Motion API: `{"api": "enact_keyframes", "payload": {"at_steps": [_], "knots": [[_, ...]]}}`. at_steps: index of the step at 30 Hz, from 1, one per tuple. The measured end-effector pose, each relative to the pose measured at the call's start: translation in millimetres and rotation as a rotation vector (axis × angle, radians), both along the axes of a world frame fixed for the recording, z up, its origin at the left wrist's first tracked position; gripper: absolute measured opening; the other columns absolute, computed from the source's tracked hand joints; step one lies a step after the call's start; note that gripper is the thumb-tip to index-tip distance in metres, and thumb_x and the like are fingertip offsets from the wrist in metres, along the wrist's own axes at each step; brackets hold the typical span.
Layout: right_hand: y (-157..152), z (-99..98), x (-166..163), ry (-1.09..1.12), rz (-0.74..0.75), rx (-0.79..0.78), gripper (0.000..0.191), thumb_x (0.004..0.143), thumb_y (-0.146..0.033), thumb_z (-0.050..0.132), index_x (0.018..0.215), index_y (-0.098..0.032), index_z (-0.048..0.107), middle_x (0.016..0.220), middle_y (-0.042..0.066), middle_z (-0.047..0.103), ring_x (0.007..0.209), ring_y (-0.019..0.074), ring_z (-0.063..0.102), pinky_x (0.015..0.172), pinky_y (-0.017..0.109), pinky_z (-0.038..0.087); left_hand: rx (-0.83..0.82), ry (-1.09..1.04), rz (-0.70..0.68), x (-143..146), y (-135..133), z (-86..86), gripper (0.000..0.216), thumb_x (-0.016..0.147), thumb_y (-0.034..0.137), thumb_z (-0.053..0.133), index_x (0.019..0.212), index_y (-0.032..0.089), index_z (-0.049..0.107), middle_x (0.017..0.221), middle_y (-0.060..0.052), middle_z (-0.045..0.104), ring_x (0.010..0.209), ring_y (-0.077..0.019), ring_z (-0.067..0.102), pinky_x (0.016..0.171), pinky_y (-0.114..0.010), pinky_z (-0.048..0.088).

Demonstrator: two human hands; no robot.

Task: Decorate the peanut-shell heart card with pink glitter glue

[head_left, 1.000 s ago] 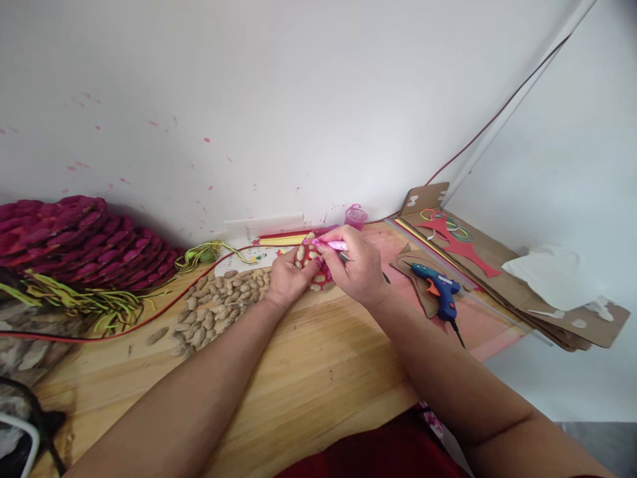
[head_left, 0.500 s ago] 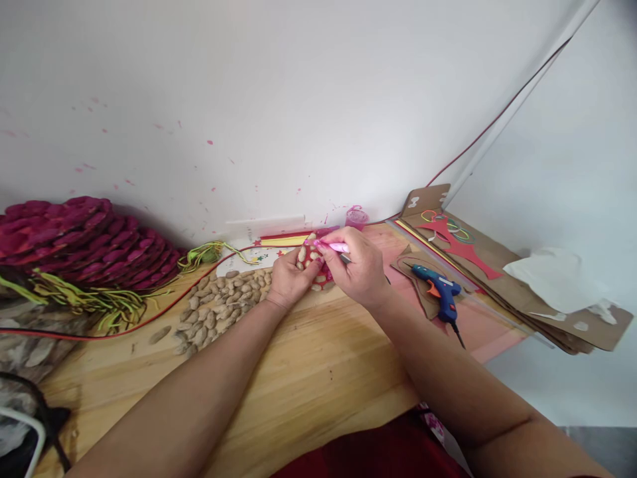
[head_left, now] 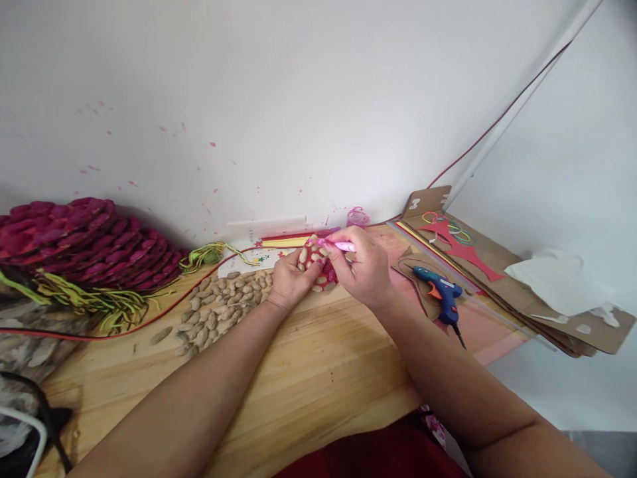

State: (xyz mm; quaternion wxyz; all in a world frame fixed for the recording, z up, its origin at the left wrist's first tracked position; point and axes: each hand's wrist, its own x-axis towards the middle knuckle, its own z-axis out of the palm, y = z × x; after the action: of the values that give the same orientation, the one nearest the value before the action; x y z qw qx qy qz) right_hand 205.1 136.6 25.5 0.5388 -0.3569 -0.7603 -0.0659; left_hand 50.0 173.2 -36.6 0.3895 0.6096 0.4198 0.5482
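Observation:
My left hand (head_left: 294, 277) is closed on the edge of a red piece covered with peanuts (head_left: 314, 255), holding it just over the wooden table. Several of its peanuts are bare tan, while some on the right side look magenta. Between the fingertips of my right hand (head_left: 362, 269) is a pink paintbrush (head_left: 344, 246), pointing left at the upper part of the piece. Its bristles are too small to make out. Loose peanuts (head_left: 223, 307) lie left of my left hand, and a magenta-stained plastic cup (head_left: 357, 217) stands behind my right hand.
A stack of magenta peanut-covered pieces (head_left: 89, 239) with yellow-green yarn (head_left: 94, 302) stands at left. A red cable (head_left: 164, 317) crosses the table (head_left: 298, 378). To the right lie a blue glue gun (head_left: 445, 292), cardboard (head_left: 497, 292), red cutouts (head_left: 472, 259) and white paper (head_left: 542, 279).
Both hands stay almost where they were on the peanut-covered piece. The right hand and brush have shifted very slightly to the right.

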Motion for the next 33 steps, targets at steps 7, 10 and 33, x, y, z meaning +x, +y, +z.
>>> {"api": "enact_keyframes", "payload": {"at_steps": [7, 10, 33], "knots": [[-1.0, -1.2, -0.9, -0.013, 0.015, -0.021, 0.005, 0.103, -0.026, 0.062, 0.098, -0.024, 0.064, 0.095, 0.004, 0.079, 0.089, 0.0188, 0.074, 0.085, 0.034, 0.061, 0.011, -0.001, -0.006, 0.5, 0.7, -1.2, 0.03, 0.07, 0.049, 0.074, 0.077, 0.019, 0.071, 0.068, 0.0, 0.069, 0.061, -0.0156, 0.057, 0.062, -0.027, 0.049], [-1.9, -1.4, -2.8, -0.014, 0.028, -0.029, 0.005, 0.103, -0.027, 0.063, 0.099, -0.025, 0.064, 0.096, 0.004, 0.079, 0.089, 0.0189, 0.074, 0.085, 0.035, 0.061, 0.025, 0.005, 0.012, 0.7, 0.6, -1.4, 0.029, 0.071, 0.048, 0.075, 0.071, 0.02, 0.068, 0.064, 0.001, 0.065, 0.059, -0.0146, 0.055, 0.06, -0.026, 0.047], [5.1, -4.1, 4.7, -0.091, 0.048, -0.019, 0.002, 0.102, -0.024, 0.061, 0.102, -0.025, 0.063, 0.098, 0.004, 0.079, 0.093, 0.0201, 0.073, 0.085, 0.034, 0.059, -0.091, -0.079, -0.035, 1.5, -1.3, 4.8, 0.033, 0.064, 0.05, 0.079, 0.071, 0.019, 0.068, 0.065, 0.0, 0.068, 0.059, -0.0159, 0.059, 0.059, -0.028, 0.051]]}}
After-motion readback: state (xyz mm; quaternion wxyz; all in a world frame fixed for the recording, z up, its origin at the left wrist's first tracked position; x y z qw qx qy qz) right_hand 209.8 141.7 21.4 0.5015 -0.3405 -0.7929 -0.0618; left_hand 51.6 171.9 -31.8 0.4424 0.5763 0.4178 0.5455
